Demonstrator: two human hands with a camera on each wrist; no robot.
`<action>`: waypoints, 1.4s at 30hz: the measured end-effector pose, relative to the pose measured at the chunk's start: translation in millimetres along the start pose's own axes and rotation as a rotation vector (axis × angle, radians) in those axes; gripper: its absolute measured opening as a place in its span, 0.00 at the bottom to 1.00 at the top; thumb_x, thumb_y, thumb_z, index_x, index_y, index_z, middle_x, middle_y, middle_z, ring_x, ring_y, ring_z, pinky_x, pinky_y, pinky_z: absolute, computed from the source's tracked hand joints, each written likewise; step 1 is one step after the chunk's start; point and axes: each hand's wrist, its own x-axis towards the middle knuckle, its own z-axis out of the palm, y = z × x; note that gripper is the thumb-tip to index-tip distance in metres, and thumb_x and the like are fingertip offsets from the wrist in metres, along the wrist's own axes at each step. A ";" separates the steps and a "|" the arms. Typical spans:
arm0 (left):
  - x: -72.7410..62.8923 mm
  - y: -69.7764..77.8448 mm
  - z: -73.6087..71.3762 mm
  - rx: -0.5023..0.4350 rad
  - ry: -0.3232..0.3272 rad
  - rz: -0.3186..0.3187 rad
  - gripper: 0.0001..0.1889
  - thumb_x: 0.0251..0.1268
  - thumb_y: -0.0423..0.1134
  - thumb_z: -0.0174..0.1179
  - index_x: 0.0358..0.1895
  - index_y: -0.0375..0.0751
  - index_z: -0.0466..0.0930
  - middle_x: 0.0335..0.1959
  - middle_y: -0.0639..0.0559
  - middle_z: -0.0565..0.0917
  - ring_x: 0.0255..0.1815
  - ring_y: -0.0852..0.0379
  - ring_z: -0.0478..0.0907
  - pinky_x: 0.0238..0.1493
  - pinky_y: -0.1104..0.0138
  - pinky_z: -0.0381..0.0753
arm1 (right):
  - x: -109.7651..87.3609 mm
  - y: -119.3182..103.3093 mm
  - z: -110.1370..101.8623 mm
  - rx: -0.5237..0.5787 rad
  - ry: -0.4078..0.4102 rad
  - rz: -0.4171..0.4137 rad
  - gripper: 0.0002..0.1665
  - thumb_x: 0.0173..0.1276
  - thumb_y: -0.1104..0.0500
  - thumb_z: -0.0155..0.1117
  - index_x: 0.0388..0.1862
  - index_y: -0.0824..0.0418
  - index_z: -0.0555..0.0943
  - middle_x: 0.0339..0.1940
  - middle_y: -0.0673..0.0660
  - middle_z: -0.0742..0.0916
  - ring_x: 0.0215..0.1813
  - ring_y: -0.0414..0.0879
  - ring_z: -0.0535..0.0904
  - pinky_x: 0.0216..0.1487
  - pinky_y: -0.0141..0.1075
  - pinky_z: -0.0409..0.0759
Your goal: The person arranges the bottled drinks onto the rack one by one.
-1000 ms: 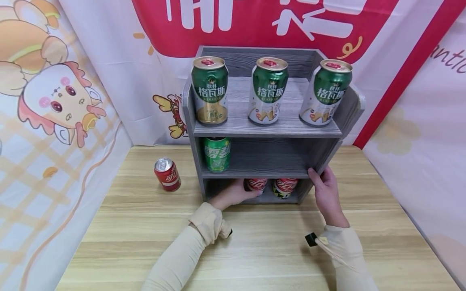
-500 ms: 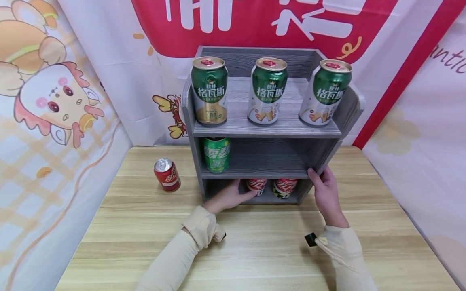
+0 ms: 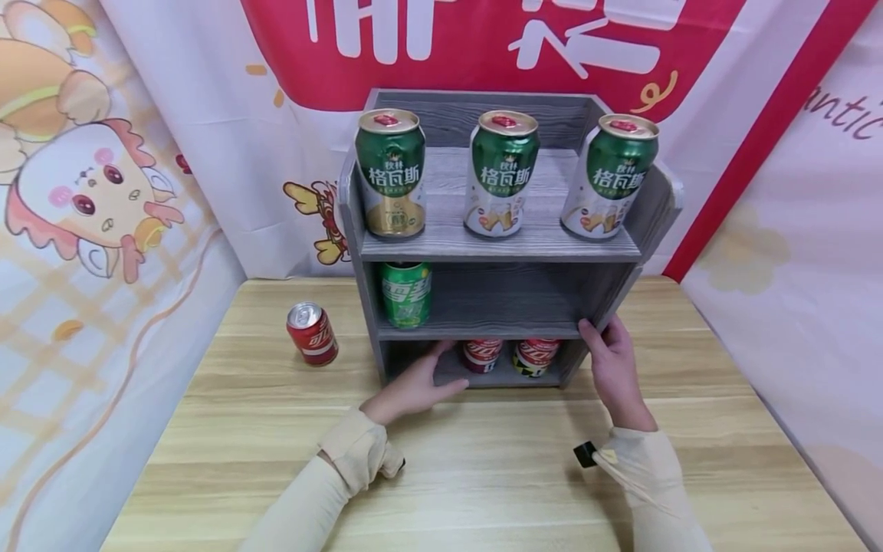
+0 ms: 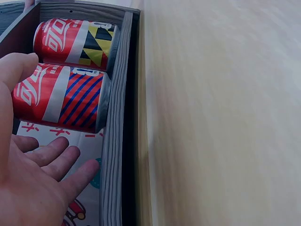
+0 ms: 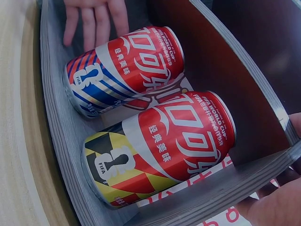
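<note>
In the head view my left hand (image 3: 412,387) is at the left of the shelf's bottom level, fingers spread and nothing held. Just right of it stands a red cola can with blue stripes (image 4: 61,96). Beside that, farther right, is a red cola can with a yellow-and-black pattern (image 5: 160,146); both stand upright on the bottom board. My right hand (image 3: 612,368) grips the right side panel of the grey shelf (image 3: 476,333), thumb at the front edge of the middle board. Its other fingers are partly hidden behind the panel.
A third red cola can (image 3: 313,334) stands on the wooden table (image 3: 483,475), left of the shelf. One green can (image 3: 407,295) is at the left of the middle level. Three green-topped cans, including the central one (image 3: 502,175), line the top level. Printed cloth hangs behind.
My left hand has let go of the striped cola can and drawn back to the left, its fingers spreading. The right hand keeps its hold on the shelf.
</note>
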 end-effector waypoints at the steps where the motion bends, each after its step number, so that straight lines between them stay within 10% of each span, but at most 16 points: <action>1: -2.0 -0.4 -1.2 0.009 -0.004 0.002 0.44 0.68 0.50 0.67 0.80 0.39 0.54 0.76 0.39 0.66 0.74 0.42 0.66 0.73 0.50 0.67 | 0.0 0.0 -0.1 0.002 -0.006 -0.001 0.26 0.80 0.59 0.56 0.73 0.64 0.70 0.58 0.51 0.81 0.59 0.40 0.76 0.61 0.27 0.74; 17: -34.6 -2.1 -13.0 0.037 0.011 0.081 0.46 0.68 0.46 0.68 0.82 0.40 0.51 0.75 0.41 0.69 0.76 0.44 0.64 0.75 0.51 0.65 | -0.7 0.2 2.5 0.020 0.008 -0.013 0.25 0.80 0.61 0.56 0.73 0.65 0.70 0.59 0.50 0.81 0.61 0.39 0.76 0.62 0.27 0.73; 26: -62.3 -8.6 -14.9 -0.026 0.072 0.187 0.34 0.67 0.38 0.69 0.73 0.33 0.67 0.68 0.40 0.75 0.68 0.44 0.72 0.65 0.47 0.76 | -0.5 0.6 1.2 0.003 -0.005 -0.015 0.26 0.80 0.60 0.56 0.73 0.64 0.69 0.61 0.52 0.81 0.61 0.40 0.75 0.62 0.27 0.73; 42: -85.6 14.6 -17.4 -0.064 0.109 0.294 0.27 0.65 0.32 0.68 0.67 0.38 0.75 0.64 0.48 0.78 0.64 0.50 0.75 0.60 0.55 0.81 | -0.3 -1.1 1.1 -0.021 -0.002 0.007 0.26 0.80 0.59 0.55 0.74 0.63 0.68 0.63 0.54 0.79 0.63 0.40 0.74 0.63 0.26 0.72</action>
